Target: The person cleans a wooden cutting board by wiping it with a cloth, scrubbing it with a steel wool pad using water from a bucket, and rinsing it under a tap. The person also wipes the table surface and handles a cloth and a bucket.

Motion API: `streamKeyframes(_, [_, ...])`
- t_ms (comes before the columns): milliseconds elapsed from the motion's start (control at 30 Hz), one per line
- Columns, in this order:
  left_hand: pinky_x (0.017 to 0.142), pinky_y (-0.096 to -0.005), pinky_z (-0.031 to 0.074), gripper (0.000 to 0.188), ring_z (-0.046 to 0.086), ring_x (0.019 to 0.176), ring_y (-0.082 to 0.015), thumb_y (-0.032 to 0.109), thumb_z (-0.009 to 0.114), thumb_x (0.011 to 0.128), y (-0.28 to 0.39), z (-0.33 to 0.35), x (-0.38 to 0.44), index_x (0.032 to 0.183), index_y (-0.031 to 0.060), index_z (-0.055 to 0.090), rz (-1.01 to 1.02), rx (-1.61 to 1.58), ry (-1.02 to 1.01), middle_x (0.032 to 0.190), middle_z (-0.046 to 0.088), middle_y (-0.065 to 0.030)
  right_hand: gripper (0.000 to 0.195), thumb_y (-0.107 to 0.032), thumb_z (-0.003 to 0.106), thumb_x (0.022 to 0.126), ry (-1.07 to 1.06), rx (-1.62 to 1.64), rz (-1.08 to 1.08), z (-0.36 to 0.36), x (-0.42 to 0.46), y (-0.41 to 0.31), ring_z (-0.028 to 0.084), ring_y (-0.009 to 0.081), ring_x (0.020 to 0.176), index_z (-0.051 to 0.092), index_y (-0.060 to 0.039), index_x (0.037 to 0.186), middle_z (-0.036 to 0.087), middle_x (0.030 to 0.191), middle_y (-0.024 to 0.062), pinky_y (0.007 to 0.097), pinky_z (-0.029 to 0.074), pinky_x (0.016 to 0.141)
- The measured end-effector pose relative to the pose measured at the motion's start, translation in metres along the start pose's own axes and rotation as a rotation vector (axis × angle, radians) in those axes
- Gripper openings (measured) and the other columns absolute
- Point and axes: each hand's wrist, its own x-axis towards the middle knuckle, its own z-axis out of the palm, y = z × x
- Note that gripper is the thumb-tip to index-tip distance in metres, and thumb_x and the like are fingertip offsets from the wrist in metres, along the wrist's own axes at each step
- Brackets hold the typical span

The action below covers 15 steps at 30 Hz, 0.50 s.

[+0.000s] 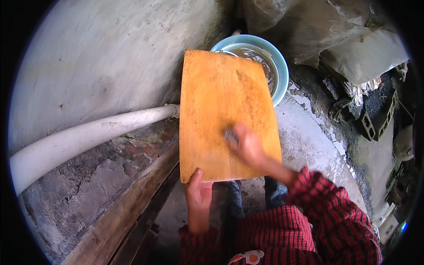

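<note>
A wide orange-brown wooden board [212, 96] with dark stains is held out before me. My left hand [198, 195] grips its near left corner, the thumb on top and the fingers underneath. Over the lower middle of the board, my right hand [248, 142] is closed around a small grey scrubber [231, 135] pressed to the wood. Motion blurs this hand, and the scrubber's exact kind is unclear. Beyond the board's far right corner stands a light blue plastic basin [282, 76] holding murky water [256, 55], partly covered by the board.
A white pipe [99, 129] runs along the plastered wall at left, above a wooden plank [132, 212]. Wet concrete floor [301, 132] spreads to the right. Plastic sheeting [364, 53], hollow blocks [367, 126] and clutter lie farther right.
</note>
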Motion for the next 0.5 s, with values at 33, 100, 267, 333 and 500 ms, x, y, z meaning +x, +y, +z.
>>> streamKeyframes(33, [0.099,-0.0487,0.04,0.05,0.048,0.122,-0.0284,0.01,0.056,0.088,0.001,-0.001,0.0,0.135,0.0037,0.041,0.033,0.027,0.031,0.132,0.05,-0.0109,0.026,-0.017,0.071,0.076,0.001,0.115,-0.157,-0.002,-0.023,-0.021,0.058,0.0364,0.088,0.059,-0.0026,0.095,0.056,0.09,0.0186,0.0423,0.05,0.076])
streamKeyframes(100, [0.097,-0.0463,0.043,0.05,0.05,0.12,-0.0273,0.008,0.057,0.088,0.001,0.002,0.0,0.134,0.0035,0.041,0.093,0.083,0.086,0.131,0.05,-0.0104,0.028,-0.016,0.072,0.075,-0.138,0.165,-0.175,-0.013,-0.046,-0.04,0.058,0.0356,0.089,0.058,-0.003,0.096,0.056,0.092,0.0172,0.0418,0.05,0.077])
streamKeyframes(267, [0.095,-0.0414,0.046,0.048,0.053,0.116,-0.0249,0.003,0.056,0.086,0.005,0.031,0.002,0.132,0.0018,0.043,0.114,0.062,0.094,0.128,0.051,-0.0115,0.024,-0.021,0.065,0.082,0.176,-0.065,0.162,-0.013,0.051,0.049,0.056,0.0382,0.083,0.054,-0.0014,0.09,0.055,0.091,0.021,0.0449,0.048,0.069])
streamKeyframes(333, [0.094,-0.0416,0.046,0.048,0.053,0.115,-0.0249,0.004,0.056,0.086,0.001,0.027,0.003,0.132,0.0012,0.043,0.161,0.073,0.113,0.128,0.051,-0.0114,0.021,-0.019,0.063,0.084,0.233,-0.095,0.24,-0.02,0.061,0.057,0.056,0.0395,0.082,0.055,-0.0012,0.093,0.055,0.091,0.0215,0.0468,0.047,0.068])
streamKeyframes(500, [0.096,-0.0414,0.044,0.047,0.052,0.117,-0.0244,0.007,0.056,0.086,0.006,0.024,-0.002,0.131,0.0011,0.043,0.148,0.104,0.162,0.128,0.052,-0.0103,0.028,-0.015,0.069,0.078,-0.154,0.067,-0.045,-0.035,-0.067,-0.01,0.058,0.0352,0.089,0.058,-0.0045,0.101,0.057,0.094,0.0188,0.0434,0.05,0.077])
